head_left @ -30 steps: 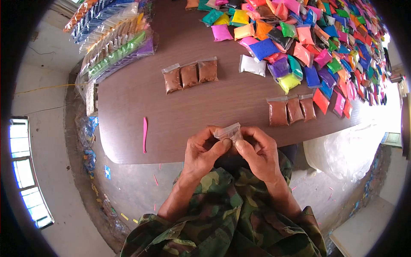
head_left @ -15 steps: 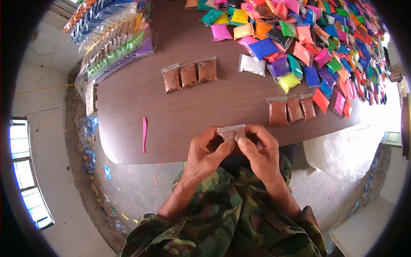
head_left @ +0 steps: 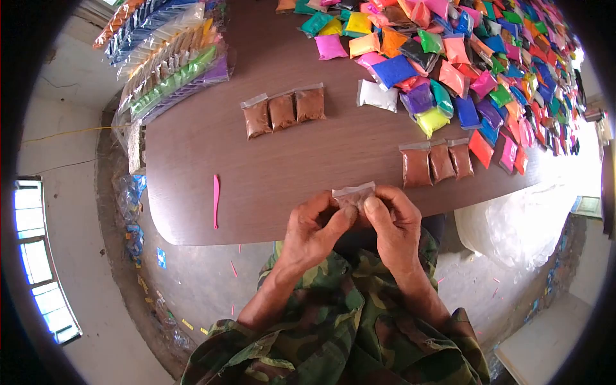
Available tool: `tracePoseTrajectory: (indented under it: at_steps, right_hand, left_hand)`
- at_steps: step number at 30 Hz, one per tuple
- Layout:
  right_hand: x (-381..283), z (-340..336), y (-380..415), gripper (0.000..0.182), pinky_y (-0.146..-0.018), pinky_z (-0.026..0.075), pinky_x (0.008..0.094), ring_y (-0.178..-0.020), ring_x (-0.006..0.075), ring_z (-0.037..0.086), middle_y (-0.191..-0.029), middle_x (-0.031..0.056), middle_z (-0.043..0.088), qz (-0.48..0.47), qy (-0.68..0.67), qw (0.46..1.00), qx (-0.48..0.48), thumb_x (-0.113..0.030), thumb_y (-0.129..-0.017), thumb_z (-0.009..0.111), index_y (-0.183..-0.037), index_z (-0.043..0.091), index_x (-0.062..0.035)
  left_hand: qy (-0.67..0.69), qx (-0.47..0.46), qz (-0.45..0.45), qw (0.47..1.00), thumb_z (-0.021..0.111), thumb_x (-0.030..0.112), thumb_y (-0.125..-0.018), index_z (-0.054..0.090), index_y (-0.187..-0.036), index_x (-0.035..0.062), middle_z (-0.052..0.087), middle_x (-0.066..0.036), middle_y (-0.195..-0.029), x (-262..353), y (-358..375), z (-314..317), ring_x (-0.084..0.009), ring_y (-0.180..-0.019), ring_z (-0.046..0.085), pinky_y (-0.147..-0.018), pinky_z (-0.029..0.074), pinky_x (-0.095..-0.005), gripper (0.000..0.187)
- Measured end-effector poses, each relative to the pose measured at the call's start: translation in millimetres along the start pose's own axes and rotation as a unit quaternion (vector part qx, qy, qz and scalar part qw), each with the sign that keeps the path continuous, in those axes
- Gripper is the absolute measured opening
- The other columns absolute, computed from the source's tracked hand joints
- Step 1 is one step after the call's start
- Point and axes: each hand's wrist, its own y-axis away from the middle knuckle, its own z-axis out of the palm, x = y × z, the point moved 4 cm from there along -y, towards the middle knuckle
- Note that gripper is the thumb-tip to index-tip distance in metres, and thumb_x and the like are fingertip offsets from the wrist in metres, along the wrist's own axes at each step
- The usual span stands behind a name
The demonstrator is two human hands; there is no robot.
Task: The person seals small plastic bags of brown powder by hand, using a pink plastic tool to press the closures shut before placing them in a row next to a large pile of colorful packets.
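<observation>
Between my two hands, over the table's near edge, is a small clear plastic bag [head_left: 355,194] with its top strip facing away from me. My left hand [head_left: 314,232] pinches its left side, thumb on the front. My right hand [head_left: 393,224] grips the right side the same way. The thumbs and fingers cover most of the bag, so its contents are hard to see. Three brown-filled bags [head_left: 282,111] lie in a row beyond my hands. Another row of three brown bags [head_left: 441,163] sits to the right of my right hand.
A pink plastic tool [head_left: 216,201] lies on the brown table [head_left: 186,154] at left. A large heap of colourful packets [head_left: 475,70] covers the far right. Stacked filled bags [head_left: 173,70] stand at the far left. A translucent sack [head_left: 520,224] is beside the table at right.
Both hands have shifted slightly right and a little away from me with the bag. My right thumb has moved up towards its top strip. The table items stay put.
</observation>
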Motion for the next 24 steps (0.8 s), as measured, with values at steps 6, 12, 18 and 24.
tracePoseTrajectory:
  at_steps: [6, 12, 18, 24]
  right_hand:
    - [-13, 5, -3, 0.019, -0.074, 0.051, 0.0209, -0.084, 0.0035, 0.06, -0.097, 0.0, 0.068, 0.057, 0.001, 0.997, -0.044, -0.008, -0.102, 0.067, -0.117, 0.067, 0.0049]
    - [-1, -3, -3, 0.018, -0.081, 0.054, 0.0227, -0.091, 0.006, 0.064, -0.1, 0.0028, 0.07, 0.065, -0.037, 0.997, -0.018, -0.003, -0.1, 0.067, -0.116, 0.067, 0.0056]
    - [-7, 1, -3, 0.023, -0.081, 0.053, 0.0226, -0.093, 0.0062, 0.063, -0.103, 0.0029, 0.069, 0.042, -0.005, 0.999, -0.021, -0.004, -0.1, 0.068, -0.12, 0.065, 0.0056]
    - [-11, 0, -8, 0.023, -0.08, 0.053, 0.0234, -0.091, 0.0063, 0.063, -0.104, 0.0035, 0.069, 0.07, 0.006, 0.995, -0.067, -0.005, -0.1, 0.068, -0.12, 0.064, 0.0071]
  left_hand:
    - [-0.016, 0.001, 0.033, 0.999, 0.071, 0.014, -0.1, 0.072, -0.104, -0.0023, 0.07, 0.0, -0.089, -2, 0, -5, -0.006, -0.085, 0.059, -0.075, 0.05, -0.025, 0.017]
    - [-0.022, -0.01, -0.009, 1.0, 0.075, 0.016, -0.097, 0.07, -0.102, -0.0028, 0.068, 0.001, -0.086, 14, 2, 4, -0.0058, -0.082, 0.058, -0.071, 0.048, -0.0247, 0.02]
    - [-0.064, 0.004, -0.018, 0.998, 0.073, 0.011, -0.094, 0.067, -0.095, -0.0018, 0.064, 0.003, -0.08, 3, -4, -1, -0.0043, -0.075, 0.055, -0.064, 0.044, -0.0233, 0.014]
    - [-0.02, 0.003, 0.013, 1.0, 0.074, 0.013, -0.096, 0.069, -0.096, -0.0027, 0.068, 0.001, -0.083, 2, -2, -2, -0.0046, -0.077, 0.058, -0.067, 0.047, -0.0227, 0.017]
